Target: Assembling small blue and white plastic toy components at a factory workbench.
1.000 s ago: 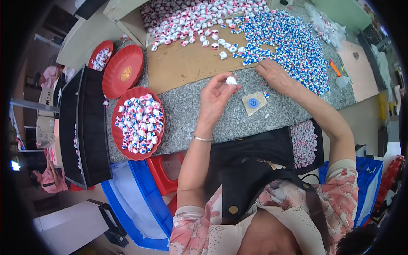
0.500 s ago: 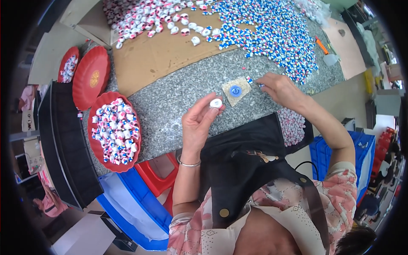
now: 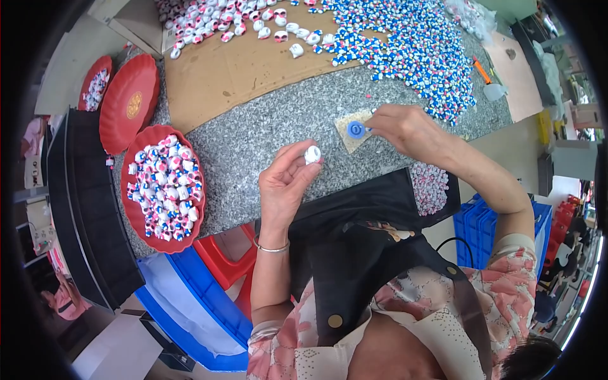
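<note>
My left hand (image 3: 283, 183) pinches a small rounded white plastic piece (image 3: 312, 154) with some pink on its underside, held up above the granite table. Over the table's middle, the fingers of my right hand (image 3: 405, 130) are pinched together at the right edge of a round blue disc (image 3: 356, 130). A tiny bit of blue shows at those fingertips, apparently a small blue-and-white piece, mostly hidden by the fingers. The disc sits on a rough beige pad (image 3: 349, 145).
A red scalloped tray (image 3: 198, 218) of assembled figures stands at left, with another red tray (image 3: 149, 76) behind it. Piles of white-pink pieces (image 3: 209, 22) and blue-white pieces (image 3: 418, 57) cover the far side, partly on cardboard (image 3: 215, 76). An orange-handled tool (image 3: 481, 69) lies far right.
My right hand has moved left, from beside the pad to the edge of the blue disc. My left hand, still pinching the white piece, has shifted slightly left.
</note>
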The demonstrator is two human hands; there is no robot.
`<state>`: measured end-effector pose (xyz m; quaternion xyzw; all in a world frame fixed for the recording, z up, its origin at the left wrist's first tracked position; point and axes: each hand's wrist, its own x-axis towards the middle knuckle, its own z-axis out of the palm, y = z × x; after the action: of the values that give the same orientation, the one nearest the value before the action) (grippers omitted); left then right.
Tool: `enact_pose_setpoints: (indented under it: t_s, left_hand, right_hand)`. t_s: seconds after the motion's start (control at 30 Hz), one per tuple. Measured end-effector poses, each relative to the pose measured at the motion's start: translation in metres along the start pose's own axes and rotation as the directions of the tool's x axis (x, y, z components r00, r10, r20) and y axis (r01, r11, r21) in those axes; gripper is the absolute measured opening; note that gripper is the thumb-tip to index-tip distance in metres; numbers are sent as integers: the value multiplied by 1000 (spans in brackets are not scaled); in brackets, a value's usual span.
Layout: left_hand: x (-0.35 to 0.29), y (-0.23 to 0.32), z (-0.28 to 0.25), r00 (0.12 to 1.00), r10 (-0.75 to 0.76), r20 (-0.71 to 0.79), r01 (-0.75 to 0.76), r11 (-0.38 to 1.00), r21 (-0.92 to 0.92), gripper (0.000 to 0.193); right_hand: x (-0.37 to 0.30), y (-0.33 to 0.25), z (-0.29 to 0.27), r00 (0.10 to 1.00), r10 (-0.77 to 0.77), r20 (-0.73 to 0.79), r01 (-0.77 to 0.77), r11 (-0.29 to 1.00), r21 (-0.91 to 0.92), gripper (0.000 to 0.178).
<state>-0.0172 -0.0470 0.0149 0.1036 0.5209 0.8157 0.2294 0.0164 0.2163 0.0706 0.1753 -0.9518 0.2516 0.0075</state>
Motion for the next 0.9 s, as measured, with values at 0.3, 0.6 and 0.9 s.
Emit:
enact_pose_setpoints:
  t_s: [0.3, 0.6, 0.9]
  left_hand:
    - [4, 1, 4, 996, 78, -37, -70, 979, 192, 33]
    - [16, -22, 20, 964, 267, 7, -239, 849, 472, 35]
    - [14, -21, 39, 910, 360, 206, -405, 666, 627, 34]
  right_hand:
    - [27, -10, 4, 961, -189, 200, 227, 955, -189, 12]
    - [10, -14, 7, 983, -149, -108, 140, 986, -85, 22]
    - [-8, -21, 21, 840, 459, 290, -469, 344, 813, 14]
